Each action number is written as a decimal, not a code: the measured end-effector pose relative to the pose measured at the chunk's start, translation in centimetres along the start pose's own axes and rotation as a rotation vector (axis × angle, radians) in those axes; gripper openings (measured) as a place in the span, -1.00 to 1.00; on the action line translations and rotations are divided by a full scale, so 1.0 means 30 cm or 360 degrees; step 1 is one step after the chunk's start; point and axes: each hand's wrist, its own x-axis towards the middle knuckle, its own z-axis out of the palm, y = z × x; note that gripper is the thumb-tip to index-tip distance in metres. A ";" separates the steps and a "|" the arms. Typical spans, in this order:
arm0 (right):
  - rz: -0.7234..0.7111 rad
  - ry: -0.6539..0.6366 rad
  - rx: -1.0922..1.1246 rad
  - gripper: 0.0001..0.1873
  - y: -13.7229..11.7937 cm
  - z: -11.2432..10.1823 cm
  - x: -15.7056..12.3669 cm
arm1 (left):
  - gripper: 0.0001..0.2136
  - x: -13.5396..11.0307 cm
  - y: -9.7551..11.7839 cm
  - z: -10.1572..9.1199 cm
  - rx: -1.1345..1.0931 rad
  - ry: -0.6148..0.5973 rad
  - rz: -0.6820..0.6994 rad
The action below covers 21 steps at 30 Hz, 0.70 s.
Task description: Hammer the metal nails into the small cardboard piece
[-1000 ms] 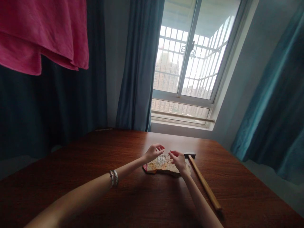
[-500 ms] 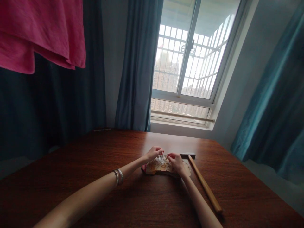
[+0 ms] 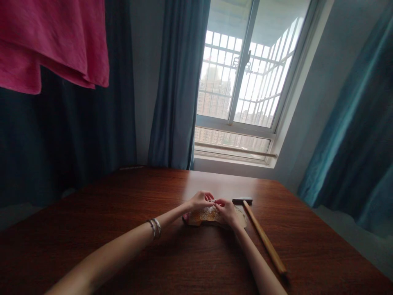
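Note:
A flat, speckled tan piece [image 3: 202, 216] with a pink edge lies on the dark wooden table [image 3: 123, 229], thin metal pins standing in it. My left hand [image 3: 200, 200] and my right hand [image 3: 226, 210] meet just above it, fingertips pinched together over the pins. What they pinch is too small to name. Two silver bracelets [image 3: 154, 228] ring my left wrist.
A hammer with a long wooden handle [image 3: 264, 239] and a dark head [image 3: 242, 200] lies to the right of my hands. Beyond the table are a barred window [image 3: 242, 78] and blue curtains [image 3: 178, 86]. A pink cloth [image 3: 52, 41] hangs at upper left.
Both hands came down from above the piece and drew together; their fingertips now touch over the pins.

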 end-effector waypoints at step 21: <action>0.0032 0.0042 -0.0208 -0.84 0.010 0.011 -0.016 | -0.71 0.020 0.033 0.041 0.0124 0.0088 0.0045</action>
